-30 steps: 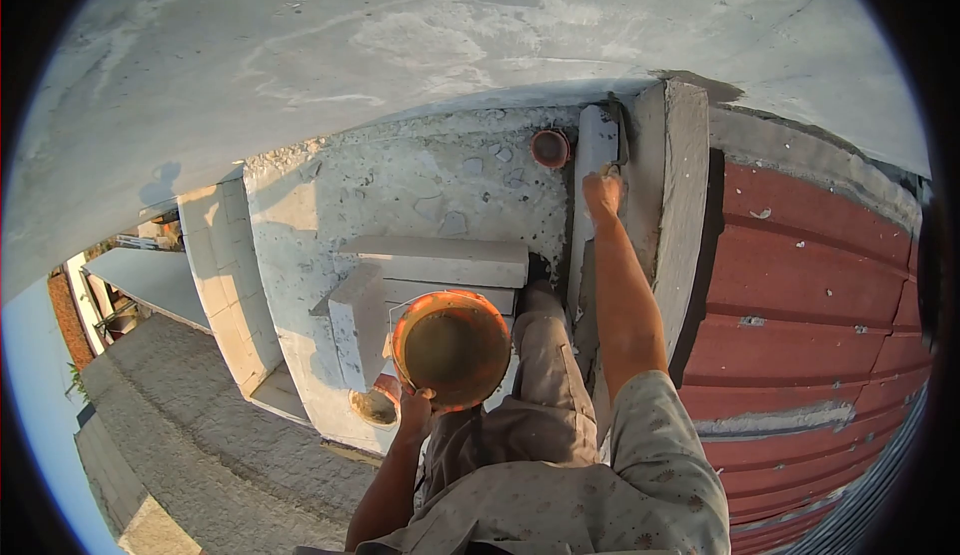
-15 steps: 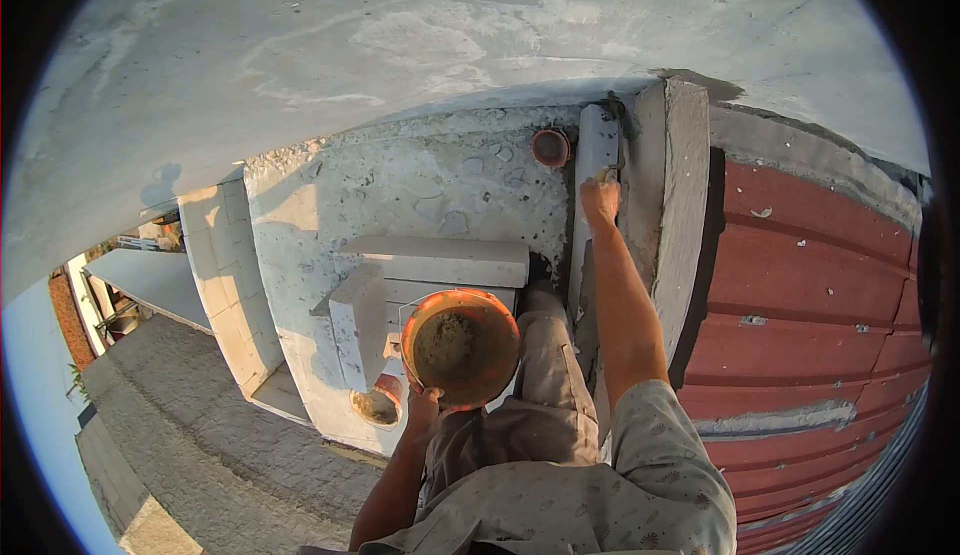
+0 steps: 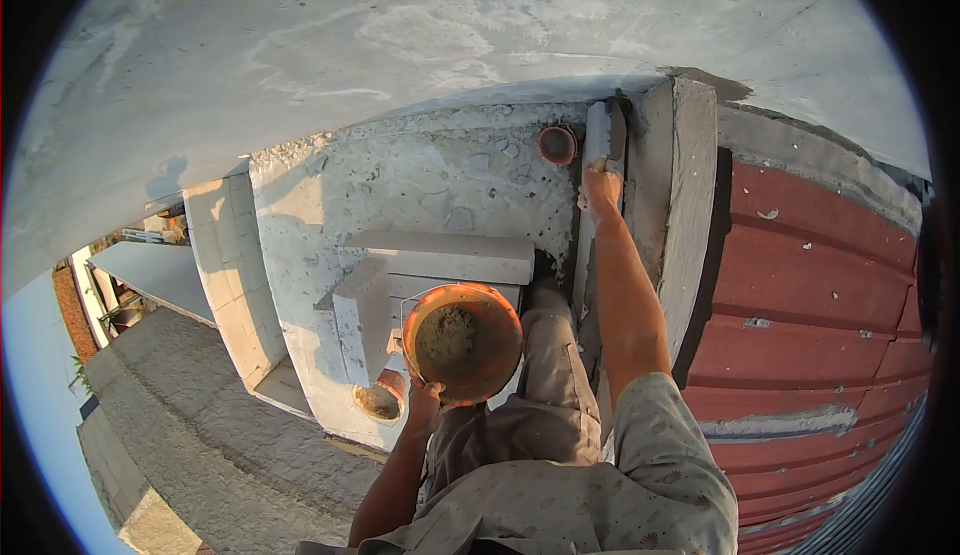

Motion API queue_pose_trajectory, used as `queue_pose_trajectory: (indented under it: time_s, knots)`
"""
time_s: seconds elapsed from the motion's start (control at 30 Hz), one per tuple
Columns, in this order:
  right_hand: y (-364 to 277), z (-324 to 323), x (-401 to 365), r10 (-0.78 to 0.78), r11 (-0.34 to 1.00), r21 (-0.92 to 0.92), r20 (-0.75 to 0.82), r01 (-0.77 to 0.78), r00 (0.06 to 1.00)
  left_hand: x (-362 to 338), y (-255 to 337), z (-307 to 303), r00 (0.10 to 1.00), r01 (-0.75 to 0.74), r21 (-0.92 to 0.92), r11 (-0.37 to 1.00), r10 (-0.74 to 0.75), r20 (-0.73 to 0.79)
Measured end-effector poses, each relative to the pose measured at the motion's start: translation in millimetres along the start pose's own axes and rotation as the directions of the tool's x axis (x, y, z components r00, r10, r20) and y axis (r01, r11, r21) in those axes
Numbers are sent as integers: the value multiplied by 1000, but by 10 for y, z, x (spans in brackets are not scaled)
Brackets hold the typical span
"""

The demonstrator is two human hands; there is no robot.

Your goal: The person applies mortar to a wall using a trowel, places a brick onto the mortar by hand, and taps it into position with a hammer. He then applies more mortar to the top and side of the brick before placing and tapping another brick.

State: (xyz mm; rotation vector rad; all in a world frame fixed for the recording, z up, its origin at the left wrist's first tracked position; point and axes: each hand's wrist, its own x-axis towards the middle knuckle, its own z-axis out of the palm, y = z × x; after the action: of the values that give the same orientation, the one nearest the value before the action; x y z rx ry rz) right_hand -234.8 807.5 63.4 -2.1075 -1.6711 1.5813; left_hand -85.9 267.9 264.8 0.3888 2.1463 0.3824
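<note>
My left hand point(image 3: 427, 403) is closed on the lower left rim of an orange bucket point(image 3: 505, 360), tilted so that its inside faces me. Grey wet mortar point(image 3: 443, 340) lies in the bucket. With my right arm stretched forward, my right hand point(image 3: 601, 193) grips a trowel point(image 3: 619, 133); its dark blade points away from me. The blade lies along the right side of a narrow pale block point(image 3: 597, 135), next to a low wall point(image 3: 688, 195). Whether mortar is on the blade cannot be made out.
A small reddish-brown bucket point(image 3: 557, 145) stands left of the narrow block. Pale blocks point(image 3: 450, 255) lie beyond the orange bucket. Another mortar-smeared bucket point(image 3: 378, 402) is at lower left. A red metal roof point(image 3: 800, 275) borders the right, and a grey plastered wall point(image 3: 400, 45) rises ahead.
The trowel blade now shows more plainly between the block and the low wall. My right hand has shifted slightly; my left hand keeps the bucket in nearly the same place.
</note>
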Motion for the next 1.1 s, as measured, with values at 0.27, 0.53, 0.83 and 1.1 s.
queue_pose_trajectory:
  time_s: [0.27,0.53,0.83,1.1]
  knots:
    - [-218,-78,-168,0,959,283,71,-20,997,31,-265,396,865,358,-836,417,-485,128]
    - [-431,-254,-243,55,967,242,126,-84,990,109,49,163,874,347,-852,392,-464,143]
    - [-169,-248,-631,-47,935,354,202,-28,978,134,48,181,901,242,-884,399,-430,53]
    - [-262,-1765,-2477,-39,960,-118,843,254,536,243,520,-386,848,263,-948,178,-511,139]
